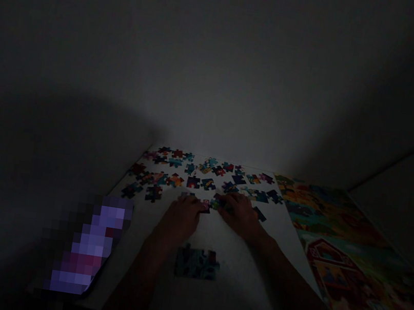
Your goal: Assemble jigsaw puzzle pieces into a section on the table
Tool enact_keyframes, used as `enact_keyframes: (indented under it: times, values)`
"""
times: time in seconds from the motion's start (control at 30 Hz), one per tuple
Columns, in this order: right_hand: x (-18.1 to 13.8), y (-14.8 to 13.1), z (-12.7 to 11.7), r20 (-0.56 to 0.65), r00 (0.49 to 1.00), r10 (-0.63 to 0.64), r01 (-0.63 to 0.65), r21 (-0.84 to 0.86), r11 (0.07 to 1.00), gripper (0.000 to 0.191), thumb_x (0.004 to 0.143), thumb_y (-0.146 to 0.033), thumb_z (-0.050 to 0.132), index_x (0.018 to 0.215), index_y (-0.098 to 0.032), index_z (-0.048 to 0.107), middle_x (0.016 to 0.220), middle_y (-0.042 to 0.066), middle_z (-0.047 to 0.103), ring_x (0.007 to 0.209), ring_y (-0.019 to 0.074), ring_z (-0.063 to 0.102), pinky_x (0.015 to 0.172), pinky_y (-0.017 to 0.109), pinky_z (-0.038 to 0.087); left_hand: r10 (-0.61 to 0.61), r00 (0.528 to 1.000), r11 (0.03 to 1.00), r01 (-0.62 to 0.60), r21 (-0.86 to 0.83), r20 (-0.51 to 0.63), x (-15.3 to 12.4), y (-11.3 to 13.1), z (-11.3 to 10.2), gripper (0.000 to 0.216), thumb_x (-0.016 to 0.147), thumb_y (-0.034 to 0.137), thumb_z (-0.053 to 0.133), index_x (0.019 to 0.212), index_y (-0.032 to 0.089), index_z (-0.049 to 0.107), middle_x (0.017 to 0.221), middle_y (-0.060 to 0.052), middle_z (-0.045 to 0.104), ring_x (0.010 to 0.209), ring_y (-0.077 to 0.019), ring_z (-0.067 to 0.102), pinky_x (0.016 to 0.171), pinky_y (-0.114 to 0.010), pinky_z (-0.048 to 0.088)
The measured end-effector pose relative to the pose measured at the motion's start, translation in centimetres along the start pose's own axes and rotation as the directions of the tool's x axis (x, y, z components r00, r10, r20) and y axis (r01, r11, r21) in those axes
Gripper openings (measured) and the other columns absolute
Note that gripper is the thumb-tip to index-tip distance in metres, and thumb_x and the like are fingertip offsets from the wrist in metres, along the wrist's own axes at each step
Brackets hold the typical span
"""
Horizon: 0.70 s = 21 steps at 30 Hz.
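Observation:
In the dim head view, my left hand [185,212] rests low over the white tabletop with its fingers curled. Its fingertips are on a pink puzzle piece [205,206]. Facing it, my right hand [239,212] has bent fingers gripping a dark and green puzzle piece [215,204], close beside the pink one. Whether the two pieces interlock, I cannot tell. Nearer to me, between my forearms, lies a joined teal puzzle section [196,263] with a reddish spot at its upper right. My fingers partly cover the pieces under them.
Several loose puzzle pieces [193,182] lie in rows across the far part of the white table [235,278]. A colourful farm picture [345,269] covers the right side. At left is a lit, pixelated phone-like object [87,251]. A pale wall [217,84] rises behind.

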State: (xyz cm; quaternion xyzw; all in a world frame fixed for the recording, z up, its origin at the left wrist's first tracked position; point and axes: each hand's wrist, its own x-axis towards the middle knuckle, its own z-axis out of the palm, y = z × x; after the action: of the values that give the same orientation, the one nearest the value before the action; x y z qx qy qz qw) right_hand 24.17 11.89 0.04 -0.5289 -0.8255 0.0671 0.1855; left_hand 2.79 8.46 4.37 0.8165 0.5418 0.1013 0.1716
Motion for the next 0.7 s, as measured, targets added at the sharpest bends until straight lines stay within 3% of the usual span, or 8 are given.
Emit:
enact_keyframes:
  times: [0.17, 0.27, 0.33, 0.47, 0.57, 0.7]
  values:
    - [2.2, 1.1, -2.4, 0.213, 0.975, -0.062, 0.035, 0.13, 0.991, 0.032, 0.086, -0.028, 0.063, 0.117, -0.022, 0.068, 0.112, 0.011, 0.066, 0.104, 0.0244, 0.062, 0.091, 0.037, 0.049, 0.003, 0.995, 0.986, -0.019, -0.167, -0.096, -0.8, -2.4, -0.1, 0.047, 0.087, 0.001, 0.041, 0.121, 0.023, 0.065, 0.133, -0.004, 0.06, 0.124, -0.0177, 0.052, 0.109, -0.036, 0.04]
    - [4.6, 1.4, -4.2, 0.377, 0.926, 0.017, -0.097, 0.194, 0.976, 0.023, 0.086, -0.031, 0.062, 0.105, -0.022, 0.072, 0.102, 0.008, 0.071, 0.089, 0.0214, 0.067, 0.08, 0.031, 0.051, -0.106, 0.971, 0.979, 0.065, -0.191, -0.214, -1.5, -4.3, 0.4, 0.051, 0.086, -0.002, 0.037, 0.122, 0.022, 0.064, 0.136, -0.005, 0.057, 0.127, -0.017, 0.051, 0.11, -0.035, 0.039]
    - [6.4, 1.4, -4.8, 0.412, 0.909, 0.061, -0.156, 0.2, 0.967, 0.019, 0.087, -0.028, 0.059, 0.098, -0.021, 0.073, 0.098, 0.007, 0.073, 0.084, 0.0204, 0.067, 0.078, 0.029, 0.051, -0.159, 0.956, 0.979, 0.121, -0.164, -0.248, -1.7, -5.2, 0.5, 0.051, 0.085, -0.001, 0.038, 0.124, 0.021, 0.063, 0.136, -0.006, 0.058, 0.127, -0.0182, 0.051, 0.11, -0.037, 0.04]
    - [8.9, 1.7, -4.5, 0.331, 0.938, 0.107, -0.185, 0.214, 0.959, 0.024, 0.089, -0.022, 0.052, 0.1, -0.018, 0.073, 0.102, 0.007, 0.074, 0.086, 0.0195, 0.067, 0.078, 0.028, 0.05, -0.188, 0.966, 0.982, 0.182, -0.053, -0.175, -1.6, -5.4, 0.5, 0.041, 0.089, 0.009, 0.048, 0.127, 0.016, 0.06, 0.136, -0.01, 0.058, 0.129, -0.0225, 0.05, 0.111, -0.039, 0.038]
    - [9.3, 3.0, -3.5, 0.176, 0.967, 0.185, -0.217, 0.186, 0.958, 0.028, 0.089, -0.021, 0.05, 0.108, -0.017, 0.071, 0.107, 0.009, 0.073, 0.094, 0.0206, 0.067, 0.084, 0.03, 0.049, -0.192, 0.971, 0.979, 0.199, 0.037, -0.141, -1.7, -4.4, 0.5, 0.039, 0.092, 0.016, 0.05, 0.129, 0.017, 0.06, 0.139, -0.011, 0.055, 0.132, -0.0265, 0.046, 0.112, -0.043, 0.036]
    - [8.6, 5.8, -2.7, -0.023, 0.95, 0.312, -0.309, 0.093, 0.946, 0.03, 0.088, -0.022, 0.053, 0.112, -0.017, 0.07, 0.119, 0.011, 0.069, 0.109, 0.0227, 0.063, 0.095, 0.031, 0.046, -0.236, 0.965, 0.967, 0.245, 0.074, -0.113, -1.9, -3.2, 0.3, 0.038, 0.093, 0.018, 0.05, 0.129, 0.019, 0.059, 0.143, -0.012, 0.051, 0.134, -0.0284, 0.044, 0.11, -0.044, 0.037]
